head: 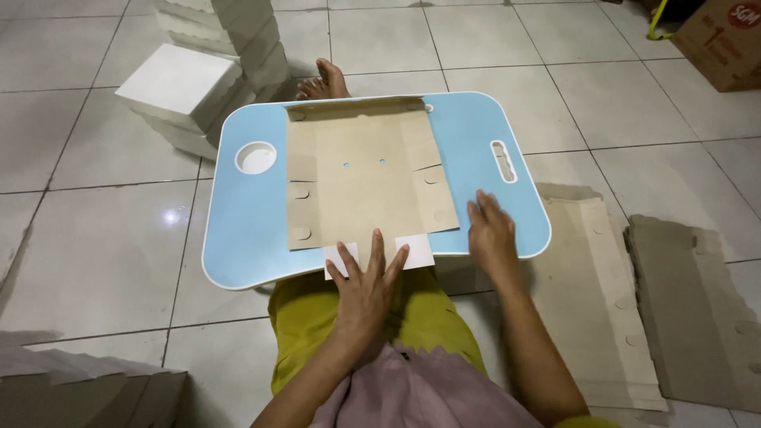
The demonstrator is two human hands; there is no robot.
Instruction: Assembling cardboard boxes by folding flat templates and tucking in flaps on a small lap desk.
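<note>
A flat brown die-cut cardboard sheet (361, 174) lies on a light blue lap tray (246, 214) over my legs. White flaps (418, 252) of the sheet stick out over the tray's near edge. My left hand (366, 285) lies flat with fingers spread on that near edge of the sheet, pressing the white flaps. My right hand (490, 231) rests open on the tray's right front corner, just beside the sheet's right edge, holding nothing.
Stacks of folded white boxes (186, 87) stand on the tiled floor at the back left. More flat cardboard sheets (602, 301) lie on the floor to my right. A brown carton (725, 40) sits at the top right. Another white stack (79, 388) is at the bottom left.
</note>
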